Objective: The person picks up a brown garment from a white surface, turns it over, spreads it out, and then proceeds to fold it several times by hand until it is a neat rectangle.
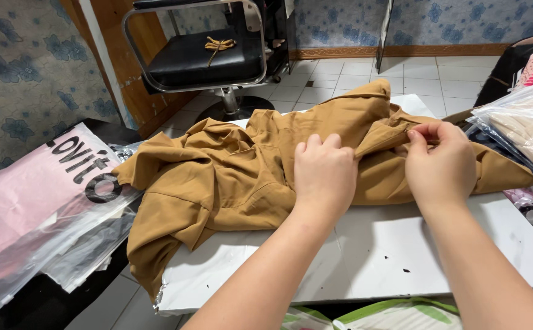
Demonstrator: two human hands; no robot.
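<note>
Two hands on one mustard-brown garment [230,177], crumpled across a white surface [389,250]: left hand [324,174] curled, pressing the cloth; right hand [441,162] pinching a fold. Near surface bare; garment's left end overhangs the edge. Bagged clothing [40,201] left, cut off.

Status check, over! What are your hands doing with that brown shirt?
Left hand pressing down on brown garment. Right hand pinching its edge. Garment crumpled on white board. Nothing in the way.
</note>
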